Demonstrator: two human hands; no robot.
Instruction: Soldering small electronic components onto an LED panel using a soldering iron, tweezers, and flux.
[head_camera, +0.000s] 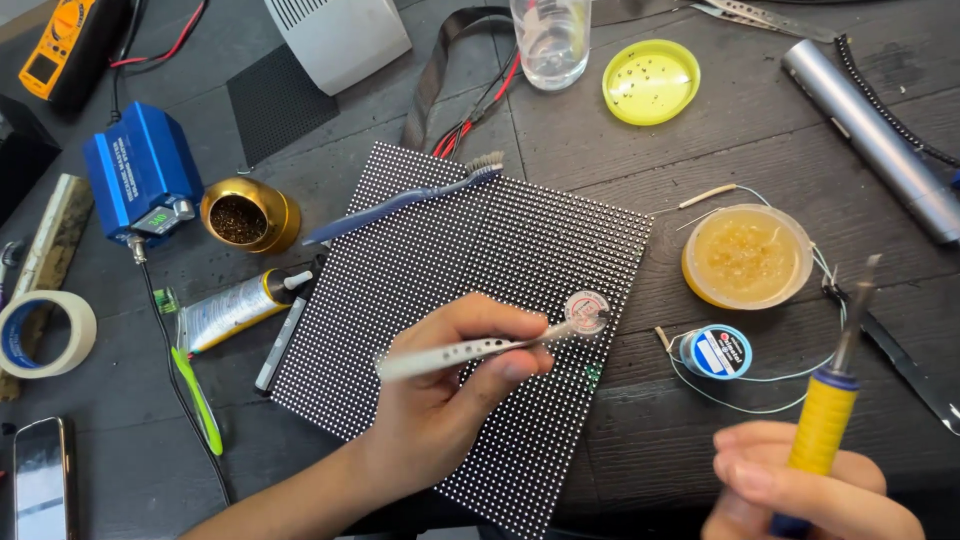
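Tweezers (470, 350) are pinched in the left hand (440, 400), tips up-right at a disc (587, 312) on the panel (480, 260); an iron (830, 400) is gripped in the right hand (810, 495), lower right.

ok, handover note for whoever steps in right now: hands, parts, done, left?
Left hand: grips tweezers, tips by a small round reel lying on the LED dot panel.
Right hand: holds yellow-handled soldering iron, tip raised, off the panel.
Flux tub and solder spool sit right of the panel; toothbrush lies on its top edge.
Done: cannot tell.
Left: iron not yet on the panel.
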